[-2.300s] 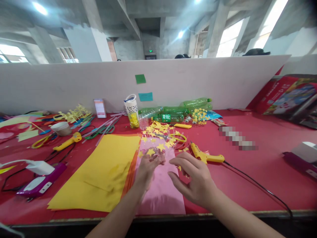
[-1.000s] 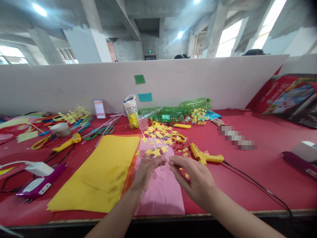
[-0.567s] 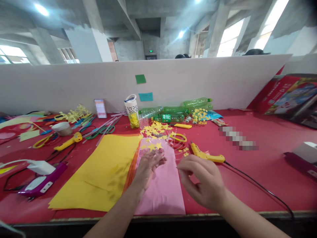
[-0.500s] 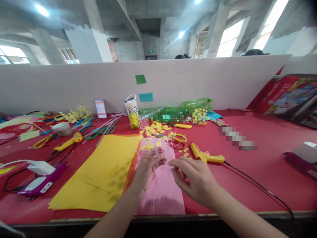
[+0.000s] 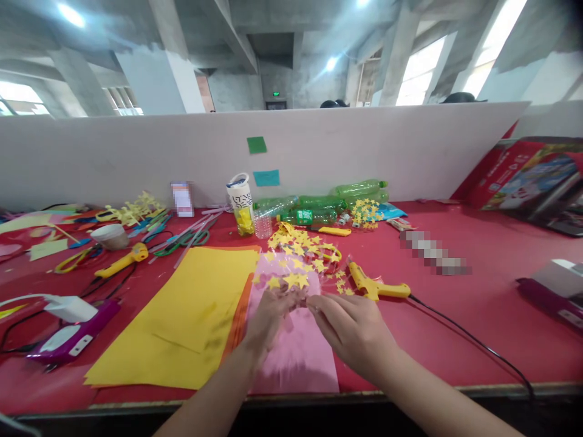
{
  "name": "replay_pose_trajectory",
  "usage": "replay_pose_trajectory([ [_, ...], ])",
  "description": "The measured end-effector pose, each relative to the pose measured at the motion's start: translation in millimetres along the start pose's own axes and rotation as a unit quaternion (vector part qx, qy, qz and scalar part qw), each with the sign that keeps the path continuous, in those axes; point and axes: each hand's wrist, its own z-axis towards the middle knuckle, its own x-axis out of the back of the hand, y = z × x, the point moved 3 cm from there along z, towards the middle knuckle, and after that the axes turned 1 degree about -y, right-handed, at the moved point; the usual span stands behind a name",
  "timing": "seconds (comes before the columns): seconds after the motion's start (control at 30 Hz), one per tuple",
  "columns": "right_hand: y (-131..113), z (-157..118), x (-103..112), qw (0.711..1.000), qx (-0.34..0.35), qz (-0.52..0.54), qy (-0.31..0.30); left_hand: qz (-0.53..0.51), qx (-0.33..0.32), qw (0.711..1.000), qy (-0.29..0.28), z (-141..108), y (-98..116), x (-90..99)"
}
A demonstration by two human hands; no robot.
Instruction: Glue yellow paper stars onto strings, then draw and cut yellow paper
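Above the pink sheet (image 5: 314, 358), a clear plastic piece with yellow stars (image 5: 297, 280) stuck on it is held in front of me. My left hand (image 5: 272, 315) grips it from the left, fingers closed around its near part. At the same spot, my right hand (image 5: 353, 321) pinches with thumb and fingertips, meeting the left fingers. The exact shape of the plastic is hard to make out, and the pinched part is hidden by the fingers. Just beyond lies a pile of yellow stars (image 5: 296, 238), and a yellow glue gun (image 5: 378, 287) rests right of my right hand.
Yellow paper sheets (image 5: 168, 328) lie at left. Green bottles (image 5: 319, 212), a clear cup (image 5: 263, 226), a printed tumbler (image 5: 240, 203) and a yellow cutter (image 5: 334, 231) line the back. Another glue gun (image 5: 121, 261) and a purple power strip (image 5: 75, 337) sit at left, with cables.
My right hand has moved left to the plastic piece, and its fingers have closed there. The starred plastic has turned, so more of its stars now show above my hands.
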Motion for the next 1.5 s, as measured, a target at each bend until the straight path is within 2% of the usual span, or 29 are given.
replay_pose_trajectory([
  [0.1, 0.1, -0.8, -5.8, 0.999, -0.018, -0.038, -0.031, -0.024, 0.003, 1.000, 0.016, 3.9, -1.5, 1.5],
  [0.27, -0.7, -1.5, -6.1, 0.996, -0.004, -0.083, -0.031, -0.044, -0.002, 0.999, 0.012, 7.1, -4.5, 4.5],
  [0.7, 5.2, -4.8, 3.1, 0.999, -0.022, -0.017, 0.017, -0.049, -0.009, 0.999, -0.006, 7.2, -6.4, 8.0],
  [0.87, 4.0, 0.8, 14.4, 0.993, -0.070, 0.089, 0.044, -0.042, -0.006, 0.999, 0.000, 5.7, -2.5, 6.0],
  [0.97, 1.3, 0.6, 10.5, 0.989, -0.097, 0.112, 0.019, -0.043, -0.005, 0.999, 0.009, 5.9, -3.2, 5.9],
  [1.1, 0.7, -3.9, -1.9, 0.991, -0.120, 0.047, -0.026, -0.047, -0.003, 0.999, 0.018, 5.2, -4.0, 4.6],
  [1.27, 5.4, -5.4, -8.3, 0.990, -0.138, 0.000, -0.025, -0.058, -0.006, 0.998, -0.003, 2.1, -2.7, 0.4],
  [1.5, 3.0, -8.7, -19.0, 0.994, -0.069, 0.009, -0.086, -0.051, -0.008, 0.999, -0.007, 4.1, -3.2, 2.4],
])
